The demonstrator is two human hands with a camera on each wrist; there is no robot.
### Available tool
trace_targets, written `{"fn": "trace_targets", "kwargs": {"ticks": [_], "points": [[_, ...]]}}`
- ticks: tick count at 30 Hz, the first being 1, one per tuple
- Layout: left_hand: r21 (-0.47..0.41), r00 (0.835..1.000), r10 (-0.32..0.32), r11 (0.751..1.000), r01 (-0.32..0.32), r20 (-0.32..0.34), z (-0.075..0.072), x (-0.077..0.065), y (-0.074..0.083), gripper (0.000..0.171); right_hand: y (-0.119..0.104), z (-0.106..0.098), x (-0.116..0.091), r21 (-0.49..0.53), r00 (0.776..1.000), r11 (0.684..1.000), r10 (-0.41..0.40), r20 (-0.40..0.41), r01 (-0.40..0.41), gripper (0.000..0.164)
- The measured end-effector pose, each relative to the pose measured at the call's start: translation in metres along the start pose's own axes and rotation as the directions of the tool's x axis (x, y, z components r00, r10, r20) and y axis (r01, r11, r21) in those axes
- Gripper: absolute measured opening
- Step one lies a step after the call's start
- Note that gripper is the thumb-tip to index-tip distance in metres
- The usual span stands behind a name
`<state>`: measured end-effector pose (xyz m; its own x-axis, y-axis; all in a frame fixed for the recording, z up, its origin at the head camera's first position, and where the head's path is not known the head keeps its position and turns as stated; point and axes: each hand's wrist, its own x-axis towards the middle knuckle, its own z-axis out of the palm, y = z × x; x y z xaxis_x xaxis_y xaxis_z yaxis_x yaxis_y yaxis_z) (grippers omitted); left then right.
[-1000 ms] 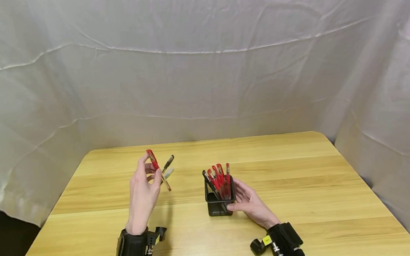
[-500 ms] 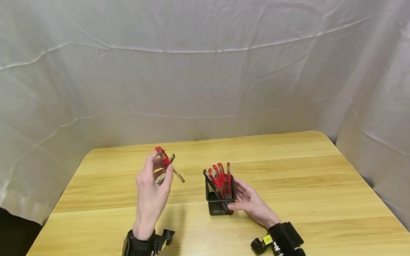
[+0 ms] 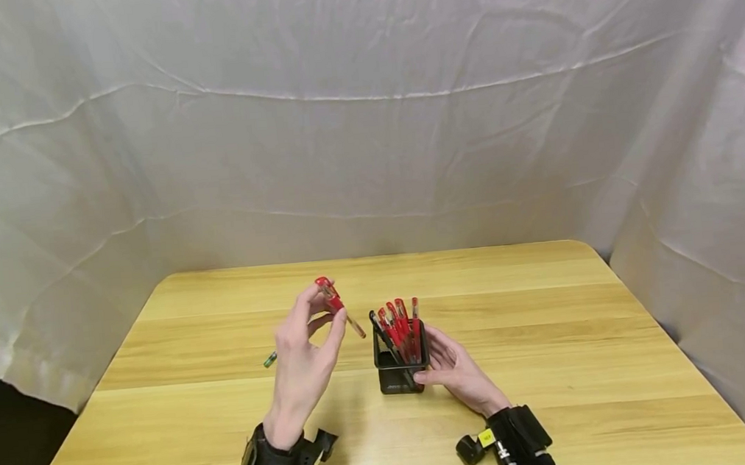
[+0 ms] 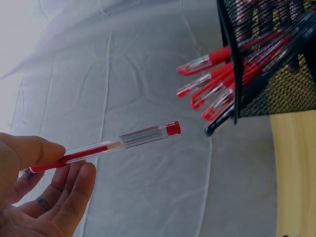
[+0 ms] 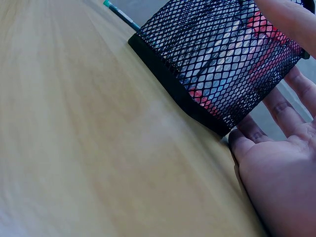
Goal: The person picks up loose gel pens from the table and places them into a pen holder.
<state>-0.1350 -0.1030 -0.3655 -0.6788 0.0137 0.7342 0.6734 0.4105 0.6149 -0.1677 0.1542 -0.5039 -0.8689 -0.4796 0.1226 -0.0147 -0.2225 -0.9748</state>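
Observation:
Between thumb and fingers my left hand (image 3: 306, 353) pinches a red gel pen (image 3: 333, 299), held above the table to the left of a black mesh pen holder (image 3: 400, 381). In the left wrist view its clear barrel (image 4: 138, 138) slants up to a red end plug. Several red pens (image 3: 402, 326) and a black pen (image 3: 381, 329) stand in the holder, leaning different ways. My right hand (image 3: 458, 376) grips the holder's right side, thumb in front and fingers behind. The right wrist view shows the mesh wall (image 5: 217, 54) beside the palm.
A pen with a green end (image 3: 270, 359) lies on the wooden table (image 3: 525, 308), partly hidden behind my left hand. Pale cloth (image 3: 365, 152) hangs behind the table and along its sides. Each wrist wears a black strap with a camera.
My left hand has moved right with the red pen, nearer the holder. It now covers most of what lay on the table behind it. My right hand and the holder stay put.

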Motion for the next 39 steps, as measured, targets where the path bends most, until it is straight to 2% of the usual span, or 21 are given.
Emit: {"fn": "trace_targets", "kwargs": {"ticks": [10,20,29,39], "points": [[-0.002,0.998,-0.003,1.0,0.003,0.066,0.017,-0.006,0.001,0.041,0.002,0.0,0.002,-0.016,1.0,1.0,-0.011,-0.002,0.011,0.097],[0.0,0.995,-0.002,1.0,0.002,0.101,0.024,-0.009,-0.004,0.04,0.004,0.0,0.003,-0.018,1.0,1.0,-0.008,-0.007,0.007,0.096],[0.08,0.988,-0.051,0.996,0.039,0.148,0.029,-0.012,-0.011,0.042,0.002,0.002,0.004,-0.008,1.0,1.0,-0.005,-0.004,0.005,0.096],[0.148,0.978,-0.072,0.988,0.043,0.195,0.032,-0.016,-0.014,0.049,0.002,0.002,0.004,-0.006,1.0,1.0,0.002,-0.014,-0.002,0.096]]}}
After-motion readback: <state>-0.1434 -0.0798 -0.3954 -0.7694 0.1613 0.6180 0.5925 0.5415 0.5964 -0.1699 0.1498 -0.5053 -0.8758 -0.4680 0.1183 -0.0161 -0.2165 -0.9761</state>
